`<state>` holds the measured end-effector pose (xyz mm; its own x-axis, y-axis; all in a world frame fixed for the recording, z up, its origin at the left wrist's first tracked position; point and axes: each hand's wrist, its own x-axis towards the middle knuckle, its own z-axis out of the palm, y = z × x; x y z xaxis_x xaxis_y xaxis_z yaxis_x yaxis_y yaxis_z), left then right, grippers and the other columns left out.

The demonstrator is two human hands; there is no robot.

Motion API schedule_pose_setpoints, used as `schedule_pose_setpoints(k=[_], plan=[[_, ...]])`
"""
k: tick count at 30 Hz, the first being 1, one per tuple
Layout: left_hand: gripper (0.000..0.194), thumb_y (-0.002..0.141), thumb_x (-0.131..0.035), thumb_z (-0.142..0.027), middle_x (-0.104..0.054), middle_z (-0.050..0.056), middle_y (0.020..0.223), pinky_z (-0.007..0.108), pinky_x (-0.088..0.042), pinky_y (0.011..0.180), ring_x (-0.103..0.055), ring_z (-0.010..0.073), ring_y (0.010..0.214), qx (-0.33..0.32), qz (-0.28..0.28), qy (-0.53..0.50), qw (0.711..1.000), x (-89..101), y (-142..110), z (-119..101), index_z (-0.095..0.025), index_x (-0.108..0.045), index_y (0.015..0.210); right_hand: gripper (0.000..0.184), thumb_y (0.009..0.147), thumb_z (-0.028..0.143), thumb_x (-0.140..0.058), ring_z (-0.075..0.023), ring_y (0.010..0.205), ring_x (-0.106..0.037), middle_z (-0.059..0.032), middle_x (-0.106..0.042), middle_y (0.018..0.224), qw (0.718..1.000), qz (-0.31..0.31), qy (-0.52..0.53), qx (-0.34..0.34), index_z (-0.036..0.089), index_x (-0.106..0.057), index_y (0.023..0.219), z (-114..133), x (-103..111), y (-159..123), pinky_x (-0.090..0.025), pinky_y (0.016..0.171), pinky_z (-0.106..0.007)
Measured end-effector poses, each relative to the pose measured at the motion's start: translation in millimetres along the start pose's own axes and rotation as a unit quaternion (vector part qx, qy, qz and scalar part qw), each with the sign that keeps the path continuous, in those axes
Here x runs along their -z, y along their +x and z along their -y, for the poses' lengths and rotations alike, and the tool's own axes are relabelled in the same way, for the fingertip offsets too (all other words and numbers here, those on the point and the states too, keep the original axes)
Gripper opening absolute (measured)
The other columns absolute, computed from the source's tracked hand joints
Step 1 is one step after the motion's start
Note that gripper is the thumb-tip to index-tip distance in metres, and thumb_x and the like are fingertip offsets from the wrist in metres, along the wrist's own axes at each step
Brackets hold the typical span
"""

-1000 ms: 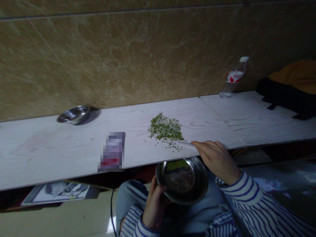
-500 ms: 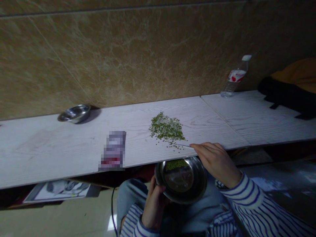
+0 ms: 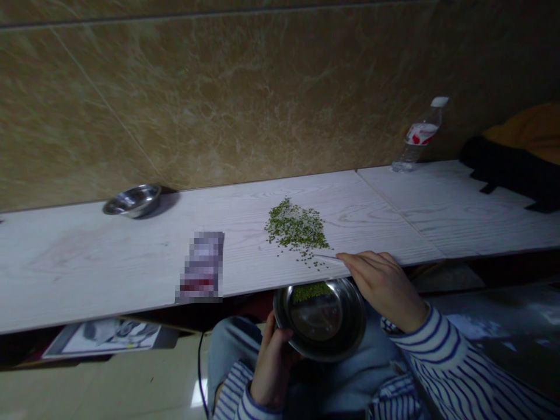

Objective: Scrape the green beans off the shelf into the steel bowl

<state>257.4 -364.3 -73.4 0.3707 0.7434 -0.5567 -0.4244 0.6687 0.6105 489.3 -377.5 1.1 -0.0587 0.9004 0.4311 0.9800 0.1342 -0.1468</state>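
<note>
My left hand (image 3: 275, 363) grips the rim and side of a steel bowl (image 3: 319, 329), tilted just below the table's front edge. Small green beans (image 3: 311, 291), like mung beans, lie along the bowl's far inner side. My right hand (image 3: 385, 286) is at the table edge above the bowl's right side. Between its fingertips is a thin white strip (image 3: 329, 258), seen nearly edge-on; its exact kind is unclear. The strip's tip is by a few scattered beans, and a spread of green beans (image 3: 295, 224) lies just behind them on the white table.
A second steel bowl (image 3: 132, 202) stands near the wall at left. A blurred-out purple packet (image 3: 202, 267) lies at the table's front edge (image 3: 245, 287). At the back right are a plastic bottle (image 3: 417, 140) and a black and orange cloth item (image 3: 516, 151).
The white strip in my right hand has turned slightly, so more of its face shows. Both hands, the held bowl and the beans have stayed almost the same.
</note>
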Motion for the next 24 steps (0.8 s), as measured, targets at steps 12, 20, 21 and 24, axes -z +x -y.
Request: schedule_pose_setpoints(k=[12,20,21,24], plan=[[0.062,0.074,-0.058,-0.021,-0.061,0.01,0.121,0.043,-0.049,0.084,-0.056,0.0294,0.108,0.007,0.007,0.002,1.0,-0.4,0,1,-0.024,-0.041,0.134,0.026,0.092,0.015,-0.044,-0.0179,0.085,-0.06,-0.0046,-0.07,0.092,1.0,-0.006,-0.01,-0.003,0.018,-0.06,0.113,3,-4,4,-0.036,0.075,-0.033],[0.061,0.075,-0.056,-0.021,-0.061,0.009,0.121,0.041,-0.049,0.083,-0.057,0.0279,0.106,0.004,0.002,0.007,1.0,-0.9,2,-1,-0.024,-0.041,0.134,0.027,0.092,0.013,-0.045,-0.0181,0.085,-0.061,-0.0046,-0.07,0.093,1.0,-0.008,-0.005,-0.011,0.017,-0.06,0.113,3,-6,10,-0.036,0.075,-0.032],[0.061,0.075,-0.056,-0.02,-0.061,0.009,0.12,0.041,-0.049,0.083,-0.057,0.0274,0.105,0.004,0.002,0.006,1.0,-1.3,2,-1,-0.024,-0.041,0.134,0.027,0.092,0.013,-0.045,-0.018,0.085,-0.061,-0.0046,-0.07,0.093,1.0,-0.008,-0.003,-0.008,0.017,-0.06,0.113,4,-6,10,-0.036,0.075,-0.032],[0.061,0.075,-0.056,-0.02,-0.062,0.009,0.119,0.043,-0.048,0.085,-0.059,0.0271,0.103,0.001,0.0,0.002,1.0,-1.7,1,-1,-0.024,-0.041,0.134,0.027,0.091,0.012,-0.045,-0.0178,0.084,-0.061,-0.0042,-0.07,0.091,1.0,-0.008,-0.004,-0.002,0.018,-0.06,0.113,6,-7,11,-0.036,0.074,-0.032]])
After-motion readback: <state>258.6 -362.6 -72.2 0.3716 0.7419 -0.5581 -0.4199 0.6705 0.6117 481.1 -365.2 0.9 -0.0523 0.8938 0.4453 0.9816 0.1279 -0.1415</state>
